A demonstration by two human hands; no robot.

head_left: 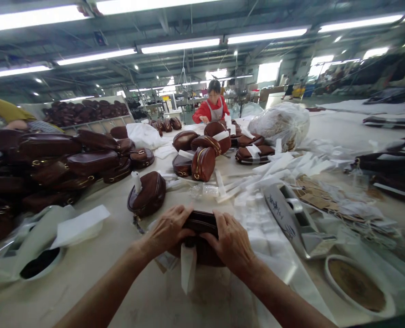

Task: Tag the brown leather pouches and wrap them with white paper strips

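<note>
A dark brown leather bag (205, 250) is between my two hands at the near middle of the table. My left hand (170, 228) grips its left side near the top, thumb toward me. On the right side, my right hand (234, 239) holds the bag with the fingers over its upper edge. A strip of white paper (188, 269) hangs down from the front of the bag. Just beyond my left hand lies another brown bag (148, 193) with a roll of white paper stuck in it. The undersides of my fingers are hidden.
Brown bags (69, 159) are heaped at the left. Several more bags (204, 163) lie ahead, near a person in red (213, 107). At the right are a tape dispenser (296, 218), white paper strips (277, 168), tags on strings (320, 198) and a round dish (359, 284).
</note>
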